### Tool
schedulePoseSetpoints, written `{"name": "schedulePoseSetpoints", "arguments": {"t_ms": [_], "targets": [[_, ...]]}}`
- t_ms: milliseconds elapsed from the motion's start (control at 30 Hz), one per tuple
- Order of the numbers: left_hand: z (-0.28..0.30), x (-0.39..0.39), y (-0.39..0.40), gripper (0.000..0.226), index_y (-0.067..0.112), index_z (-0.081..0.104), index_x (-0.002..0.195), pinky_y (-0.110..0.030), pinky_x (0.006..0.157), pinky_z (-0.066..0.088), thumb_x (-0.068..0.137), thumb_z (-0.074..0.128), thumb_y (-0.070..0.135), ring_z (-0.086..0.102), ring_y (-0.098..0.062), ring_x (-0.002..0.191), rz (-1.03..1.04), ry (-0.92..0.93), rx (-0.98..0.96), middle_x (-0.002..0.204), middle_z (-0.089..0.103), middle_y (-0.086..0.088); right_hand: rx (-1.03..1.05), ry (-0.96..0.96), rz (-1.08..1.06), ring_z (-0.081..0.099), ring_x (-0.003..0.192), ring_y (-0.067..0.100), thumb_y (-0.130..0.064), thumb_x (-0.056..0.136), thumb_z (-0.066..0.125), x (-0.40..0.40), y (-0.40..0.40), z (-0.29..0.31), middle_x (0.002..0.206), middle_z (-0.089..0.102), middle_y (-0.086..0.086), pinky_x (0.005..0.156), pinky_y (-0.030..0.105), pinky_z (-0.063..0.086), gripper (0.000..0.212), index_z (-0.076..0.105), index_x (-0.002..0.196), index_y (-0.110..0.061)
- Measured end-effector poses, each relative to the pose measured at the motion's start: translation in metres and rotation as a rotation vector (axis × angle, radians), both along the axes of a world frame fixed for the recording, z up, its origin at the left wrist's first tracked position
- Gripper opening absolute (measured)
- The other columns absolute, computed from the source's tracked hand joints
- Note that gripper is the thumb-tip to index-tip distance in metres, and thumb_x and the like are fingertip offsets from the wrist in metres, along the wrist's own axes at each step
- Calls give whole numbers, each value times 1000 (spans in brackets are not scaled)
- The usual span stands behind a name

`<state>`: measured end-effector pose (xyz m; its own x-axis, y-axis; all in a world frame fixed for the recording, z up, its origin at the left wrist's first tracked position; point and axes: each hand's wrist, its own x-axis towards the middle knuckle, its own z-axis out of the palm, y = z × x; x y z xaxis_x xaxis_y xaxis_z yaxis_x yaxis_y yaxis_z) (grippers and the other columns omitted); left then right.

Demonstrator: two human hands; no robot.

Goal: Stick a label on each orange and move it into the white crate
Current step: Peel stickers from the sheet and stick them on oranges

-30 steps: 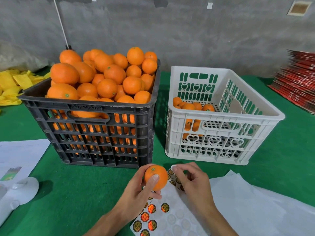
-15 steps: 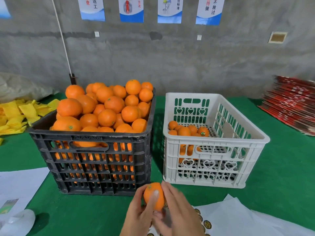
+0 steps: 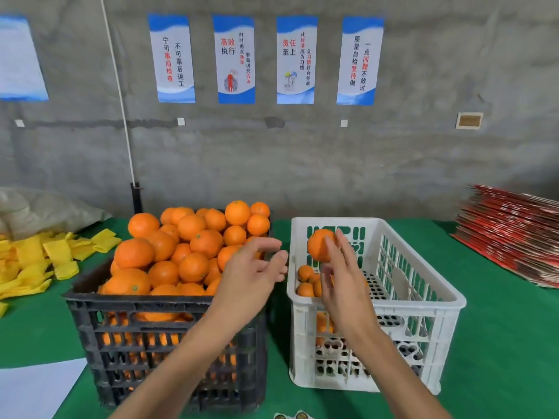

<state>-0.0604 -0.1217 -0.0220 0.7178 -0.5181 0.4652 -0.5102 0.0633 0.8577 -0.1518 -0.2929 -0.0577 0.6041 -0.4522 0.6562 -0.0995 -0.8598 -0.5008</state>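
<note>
My right hand (image 3: 341,285) holds one orange (image 3: 319,244) over the white crate (image 3: 423,300), fingers stretched up along the fruit's right side and thumb below it. No label shows on the side facing me. Several oranges (image 3: 305,288) lie in the near-left corner of that crate. My left hand (image 3: 251,276) hovers open, fingers spread, above the right side of the black crate (image 3: 136,302), which is heaped with oranges (image 3: 187,246). A corner of the label sheet (image 3: 292,415) shows at the bottom edge.
The two crates stand side by side on a green table (image 3: 499,343). Yellow foam sleeves (image 3: 39,258) are piled at the left and red flat cartons (image 3: 514,234) are stacked at the right. White paper (image 3: 33,388) lies at the front left. A grey wall with posters stands behind.
The orange went from my left hand, low over the label sheet, into my right hand and up over the white crate. My left hand let go and rose over the black crate. The view tilted up.
</note>
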Motion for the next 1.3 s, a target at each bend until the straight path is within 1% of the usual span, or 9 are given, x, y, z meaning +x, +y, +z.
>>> {"name": "schedulePoseSetpoints", "arguments": {"t_ms": [133,233,300,467,567,667,800,1100,1300], "targets": [[17,91,-11,42,15,61,136,-38,89,52,95,65,6,66,-25,109,310,-306,397,127,66,-10,-65,-25,-22,66,96,17,-19,106,50,10,-1,-19,171,13,-8,76,31,57,48,43,153,-20],[18,136,-17,60,23,49,151,-41,103,46,95,69,17,54,-34,131,233,-347,925,146,54,-16,-157,-9,-16,67,79,11,-14,101,58,14,3,-34,167,26,-1,62,25,55,46,53,147,-13],[17,145,-21,52,25,56,146,-35,103,48,96,71,26,54,-28,134,142,-257,1026,152,51,-10,-151,-13,-9,69,85,14,-15,101,58,16,2,-35,166,30,-1,67,29,58,43,56,144,-12],[21,134,-12,34,20,70,130,-26,81,42,96,74,23,63,-27,118,181,-367,938,131,68,-14,-197,-12,8,68,107,17,-15,102,56,11,1,-33,162,38,2,85,32,59,40,58,142,-10],[24,94,-1,37,19,72,131,-14,68,38,95,77,26,66,-18,101,273,-410,534,119,75,-13,-195,-39,111,48,140,15,-20,105,56,4,9,-31,161,39,2,112,37,45,46,50,149,-10],[26,36,6,36,25,74,127,-6,84,46,92,82,27,65,1,101,161,-342,112,120,76,4,-176,-102,237,39,147,15,-38,101,65,-6,34,-28,161,40,1,118,39,39,73,31,159,-11],[2,-25,11,37,29,72,127,-22,92,57,92,81,21,69,-7,118,-203,-132,-155,123,74,9,-172,-324,258,39,148,23,-33,96,72,-19,58,-27,161,37,11,116,43,42,83,26,158,-1],[-155,-48,42,65,36,55,142,-46,99,60,84,84,42,68,-20,119,-334,179,235,135,64,6,-29,166,264,57,132,23,-36,91,74,-79,79,-138,150,53,7,104,34,51,78,40,155,-8],[-210,-57,51,49,51,58,126,-23,90,59,82,79,58,70,-5,110,-292,340,309,120,68,18,301,581,404,18,146,-10,-83,86,53,-114,82,-177,162,11,-34,118,31,31,105,-18,156,-50]]}}
